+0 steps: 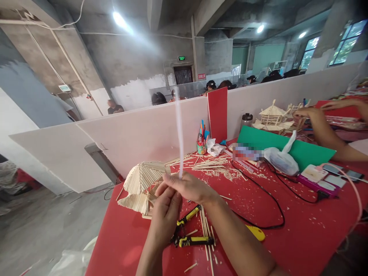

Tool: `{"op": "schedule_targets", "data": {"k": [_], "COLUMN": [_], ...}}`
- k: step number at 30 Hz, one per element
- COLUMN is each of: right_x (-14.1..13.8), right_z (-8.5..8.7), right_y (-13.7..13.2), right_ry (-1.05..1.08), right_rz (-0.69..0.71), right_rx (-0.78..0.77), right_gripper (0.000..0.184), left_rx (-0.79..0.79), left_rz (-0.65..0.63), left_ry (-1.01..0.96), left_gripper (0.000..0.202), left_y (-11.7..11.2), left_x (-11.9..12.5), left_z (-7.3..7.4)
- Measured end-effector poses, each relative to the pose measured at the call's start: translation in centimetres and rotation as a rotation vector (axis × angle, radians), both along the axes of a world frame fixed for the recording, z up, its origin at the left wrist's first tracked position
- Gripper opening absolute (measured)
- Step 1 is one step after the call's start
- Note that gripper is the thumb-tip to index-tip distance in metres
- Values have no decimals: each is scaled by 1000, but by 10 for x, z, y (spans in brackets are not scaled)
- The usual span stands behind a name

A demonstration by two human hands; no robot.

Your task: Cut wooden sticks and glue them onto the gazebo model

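Note:
A long, whitish, translucent stick (179, 130), resembling a hot-glue stick, rises upright from my right hand (191, 188), whose fingers are closed around its lower end. Just below and touching it, my left hand (165, 209) is closed with fingertips pressed together; whatever it pinches is hidden. Behind both hands stands a small model pavilion (140, 178) of thin wooden sticks, its layered roof partly covered by my fingers. Under my wrists lies a pair of yellow-and-black handled pliers (195, 240), with several loose wooden sticks (205, 230) beside it.
More sticks (212, 163) and shavings litter the red table (304, 237). A black cable (280, 207) loops at right, near a yellow handle (255, 232). Farther back are a pen cup (201, 147), green board (276, 145) and purple power strip (317, 184). A co-worker's arms (324, 122) reach in.

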State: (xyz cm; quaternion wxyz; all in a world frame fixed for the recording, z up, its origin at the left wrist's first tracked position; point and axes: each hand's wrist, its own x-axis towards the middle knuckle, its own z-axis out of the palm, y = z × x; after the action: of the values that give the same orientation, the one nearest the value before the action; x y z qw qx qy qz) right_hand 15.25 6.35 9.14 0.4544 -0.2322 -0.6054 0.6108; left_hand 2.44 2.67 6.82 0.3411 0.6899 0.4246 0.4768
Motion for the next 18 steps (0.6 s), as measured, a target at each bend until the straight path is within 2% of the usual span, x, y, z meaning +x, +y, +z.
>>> {"op": "schedule_targets", "data": {"k": [2,6,9,11,12,14,16,18], "right_x": [10,63,115,143,152,158,149,129], "right_z": [3,11,11,9,8,7,8,10], "right_y": [7,13,5,-6,-11,-17,-18,-13], "right_ry": [137,563,881,976,963,808,591,374], "right_rz": [-51,-382,-706,-881,-964,-1031,-1042,-984], "right_rx": [-48,-53,10,128,192,264,268,205], "right_gripper": [50,34,29,24,28,36,38,40], "left_rx": [-10,-43,-44,-73,-98,-145,-162,-165], "left_rz": [-81,-70,-25,-15,-21,-48,-68,-85], "left_ry": [219,448,466,397,348,248,162,89], "left_gripper": [33,34,34,34,33,34,36,38], "left_y": [0,1,3,2,2,1,0,-1], "left_x": [-8,-27,-35,-36,-35,-31,-26,-21], "left_z": [7,13,12,12,13,13,13,11]}}
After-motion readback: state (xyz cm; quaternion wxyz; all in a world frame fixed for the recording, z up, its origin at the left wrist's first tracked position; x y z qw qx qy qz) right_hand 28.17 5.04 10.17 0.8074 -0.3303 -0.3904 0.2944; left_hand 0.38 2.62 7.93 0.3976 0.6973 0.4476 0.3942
